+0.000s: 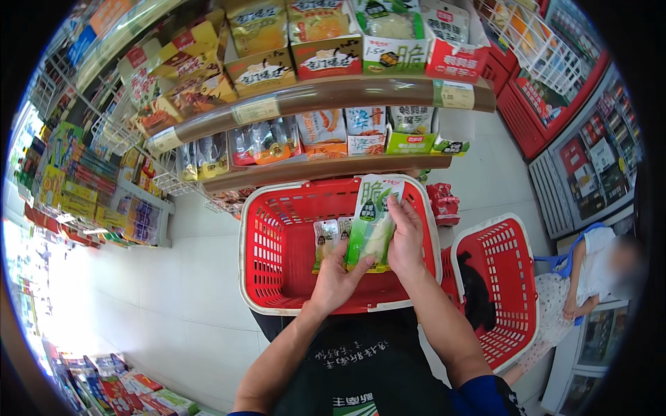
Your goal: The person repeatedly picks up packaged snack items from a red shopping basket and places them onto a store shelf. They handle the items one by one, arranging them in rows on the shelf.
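Observation:
Between my two hands is a green and white plastic snack packet (370, 223), held above a red plastic shopping basket (296, 285) with a white rim. My left hand (341, 273) grips the packet's lower left side. On its right edge, my right hand (405, 234) has its fingers against the upper part. Inside the basket, several small snack packets (326, 242) stand toward the right, partly hidden behind the held packet and my left hand.
Ahead is a shelf (333, 96) with boxed snack packets in tiers. To my right stands a second red basket (507, 281) with a black item (476, 294) inside; beyond it a person (588, 275) sits on a blue chair. Fridges (593, 151) line the right; a goods rack (104, 192) stands left.

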Tool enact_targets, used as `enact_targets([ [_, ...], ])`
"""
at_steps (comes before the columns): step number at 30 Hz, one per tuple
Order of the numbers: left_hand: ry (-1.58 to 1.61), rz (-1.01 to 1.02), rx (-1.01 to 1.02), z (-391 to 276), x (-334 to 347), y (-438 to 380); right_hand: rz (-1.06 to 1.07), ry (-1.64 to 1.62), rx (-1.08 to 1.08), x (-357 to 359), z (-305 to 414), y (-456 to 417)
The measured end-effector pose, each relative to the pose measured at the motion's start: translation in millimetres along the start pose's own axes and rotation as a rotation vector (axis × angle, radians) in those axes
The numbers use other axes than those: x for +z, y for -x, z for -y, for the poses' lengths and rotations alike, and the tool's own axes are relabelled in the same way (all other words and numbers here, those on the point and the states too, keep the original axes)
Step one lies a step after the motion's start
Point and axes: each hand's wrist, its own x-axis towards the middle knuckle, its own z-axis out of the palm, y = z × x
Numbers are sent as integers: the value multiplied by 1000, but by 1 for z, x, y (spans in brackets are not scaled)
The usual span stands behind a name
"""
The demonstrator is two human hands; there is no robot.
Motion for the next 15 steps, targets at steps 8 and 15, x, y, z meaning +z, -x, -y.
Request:
enact_targets([
  [8,-127,93,-64,-17,-20,-4,260,280,87,-21,40,7],
  [15,-234,214,-123,-33,-31,-16,420,434,108,-36,68,13],
])
